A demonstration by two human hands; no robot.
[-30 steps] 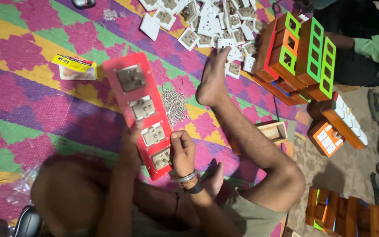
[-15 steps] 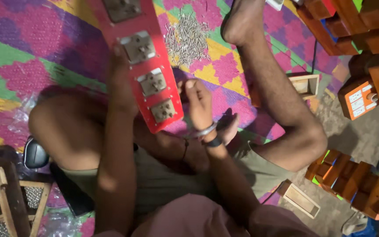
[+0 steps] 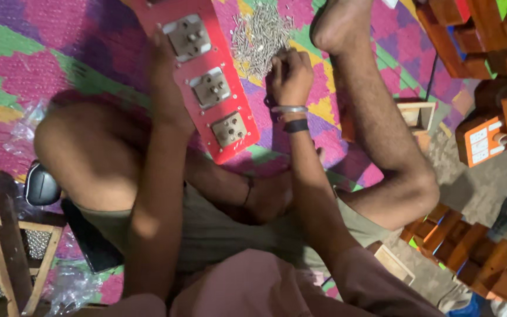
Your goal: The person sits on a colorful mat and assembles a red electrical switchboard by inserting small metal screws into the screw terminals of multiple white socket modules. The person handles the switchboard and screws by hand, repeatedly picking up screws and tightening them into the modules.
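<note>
A woven mat (image 3: 24, 64) in pink, green, yellow and purple is spreading under everything, filling the frame from nine o'clock round to one o'clock. On it the person is sitting with knees drawn up, one bare leg running from the centre out to four o'clock, its foot (image 3: 338, 23) resting at twelve o'clock.

A long red board (image 3: 239, 138) is lying tilted across the person's lap, running from twelve o'clock down toward the centre. Three grey socket inserts (image 3: 211, 88) are sitting in a row along it, each showing small metal pins.

Stacks of orange boxes (image 3: 470, 38) are standing at two o'clock, with more (image 3: 470, 246) piling up at four o'clock. A wooden frame (image 3: 7, 258) is leaning at eight o'clock, just beside a black object (image 3: 41, 185).

The left hand (image 3: 168, 88) is lying flat against the board's left edge at eleven o'clock, fingers spread along it and steadying it rather than closing round it.

The right hand (image 3: 290, 73), wearing a metal bangle and a dark band at the wrist, is reaching just right of the board at twelve o'clock. Its fingers are curling together, tips dipping into the lower edge of the pile of small silver screws (image 3: 259, 32); whether a screw is already pinched is impossible to tell.
</note>
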